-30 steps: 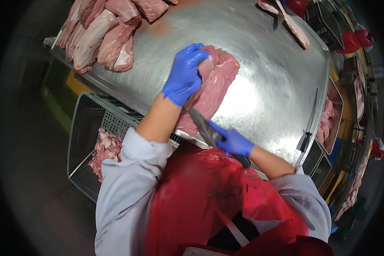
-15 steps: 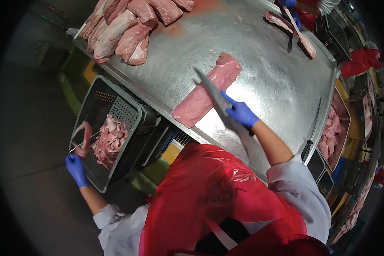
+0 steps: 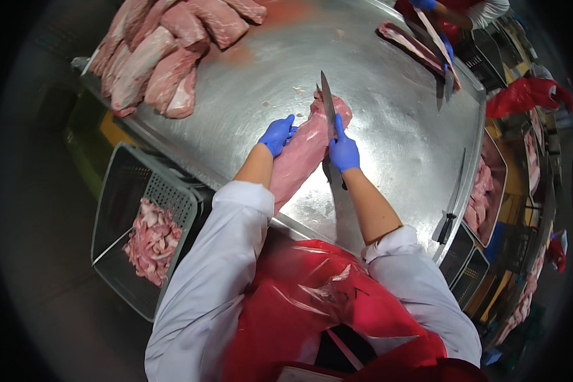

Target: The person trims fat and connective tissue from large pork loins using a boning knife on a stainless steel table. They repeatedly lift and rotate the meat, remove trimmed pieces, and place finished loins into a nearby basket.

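My right hand (image 3: 343, 150), in a blue glove, grips a long chef's knife (image 3: 328, 95), its blade angled away from me over the far end of a long pink piece of meat (image 3: 300, 156). The meat lies diagonally on the steel table (image 3: 223, 121). My blue-gloved left hand (image 3: 277, 135) holds the meat's left side with curled fingers, partly hidden.
Meat slabs (image 3: 146, 57) are piled back left. A grey crate (image 3: 108, 223) of trimmings (image 3: 151, 239) stands below left. A second knife (image 3: 447, 223) lies at right beside a tub of meat (image 3: 480, 191). A co-worker's gloved hand (image 3: 423, 5) works on a strip at top right.
Half a second ago my left hand held a trimmed strip over the crate; now it is back at the meat without it. The knife has swung more upright over the meat's far end.
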Tool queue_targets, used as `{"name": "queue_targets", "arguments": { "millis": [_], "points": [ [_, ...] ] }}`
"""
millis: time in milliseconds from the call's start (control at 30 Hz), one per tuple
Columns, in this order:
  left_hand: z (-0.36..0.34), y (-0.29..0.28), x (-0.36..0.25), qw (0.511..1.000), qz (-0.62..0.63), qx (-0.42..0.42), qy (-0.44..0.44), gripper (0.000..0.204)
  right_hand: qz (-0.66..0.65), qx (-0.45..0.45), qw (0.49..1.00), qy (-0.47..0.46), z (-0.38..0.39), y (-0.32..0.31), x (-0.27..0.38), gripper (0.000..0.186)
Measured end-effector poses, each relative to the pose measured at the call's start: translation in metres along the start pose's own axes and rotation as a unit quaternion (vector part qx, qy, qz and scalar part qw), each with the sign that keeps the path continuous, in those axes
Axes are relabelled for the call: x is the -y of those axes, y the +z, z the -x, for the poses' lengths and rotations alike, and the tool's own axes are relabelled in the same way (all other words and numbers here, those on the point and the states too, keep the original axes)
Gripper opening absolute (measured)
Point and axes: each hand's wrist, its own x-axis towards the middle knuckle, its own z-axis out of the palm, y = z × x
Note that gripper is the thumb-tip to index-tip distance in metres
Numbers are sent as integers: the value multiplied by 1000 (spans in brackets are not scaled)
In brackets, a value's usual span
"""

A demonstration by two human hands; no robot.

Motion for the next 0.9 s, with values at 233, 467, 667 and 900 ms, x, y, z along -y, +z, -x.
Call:
{"name": "queue_targets", "arguments": {
  "millis": [233,467,667,900],
  "points": [
    [-13,89,13,919,-368,102,98,14,-64,-89,994,1,23,-13,-63,77],
    [-10,72,18,707,-642,-43,294,35,-61,-76,995,14,32,-20,-57,76],
    [139,85,51,564,-792,-74,223,84,-51,-26,998,-39,47,-42,-13,69],
    [112,43,32,639,-719,-167,217,68,35,209,977,-6,150,-32,-23,81]
  ]
}}
